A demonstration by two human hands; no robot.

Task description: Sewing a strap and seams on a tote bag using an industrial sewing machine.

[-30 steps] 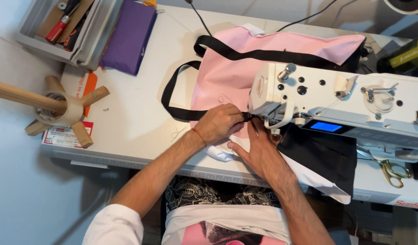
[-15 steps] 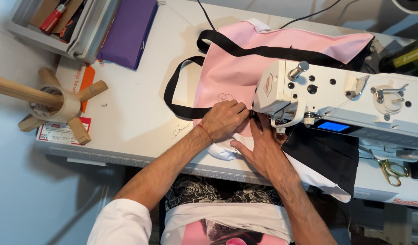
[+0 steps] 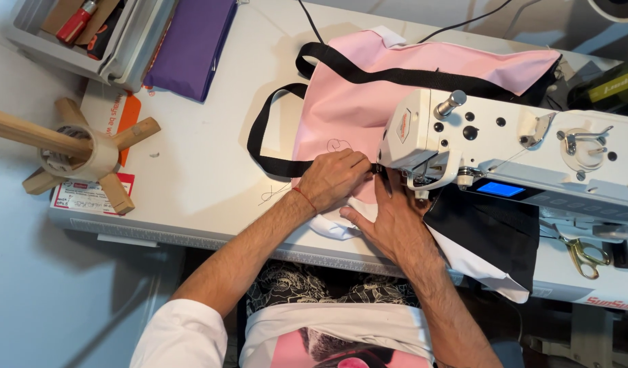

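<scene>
Both hands (image 3: 368, 204) on pink bag (image 3: 396, 95)

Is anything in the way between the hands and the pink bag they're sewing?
No. Both hands already rest on the pink bag by the needle end of the white sewing machine. The left hand presses the black strap, and the right hand lies flat just in front of it. Nothing visible sits between them.

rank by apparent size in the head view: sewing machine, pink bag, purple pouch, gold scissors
1. pink bag and sewing machine: look alike in area, and the machine sits nearer the camera, so unranked
2. purple pouch
3. gold scissors
</scene>
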